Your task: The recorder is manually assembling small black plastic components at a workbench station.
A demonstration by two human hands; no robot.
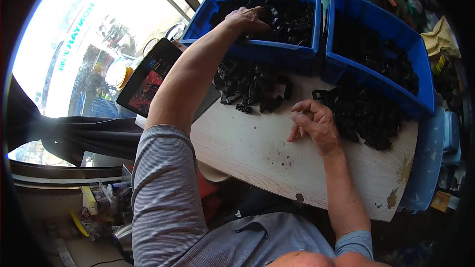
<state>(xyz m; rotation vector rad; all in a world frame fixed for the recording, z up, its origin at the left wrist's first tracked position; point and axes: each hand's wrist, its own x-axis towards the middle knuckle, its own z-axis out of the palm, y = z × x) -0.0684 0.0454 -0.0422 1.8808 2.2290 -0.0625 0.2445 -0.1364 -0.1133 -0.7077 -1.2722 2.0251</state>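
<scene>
Grey striped shirt cloth (166,188) is seen nearest the camera, drawn over the upper part of the outstretched left arm. By the left hand (247,19) the black parts (297,22) in the left blue bin (287,55) are touched, near its front wall; whether a part is clamped there cannot be told, as the fingertips are partly hidden. Over the pale tabletop (232,136) the right hand (316,126) is held loosely curled, with no part seen in it. Beside it, a right-hand heap (368,113) of similar black pieces is spread before the right blue bin (381,81), while a left-hand heap (252,86) is laid below the left bin. Reaching among the loose parts is judged to be the step in hand; for the next move, a secure finger hold on a part and a lift clear of the bin wall seem to be called for.
</scene>
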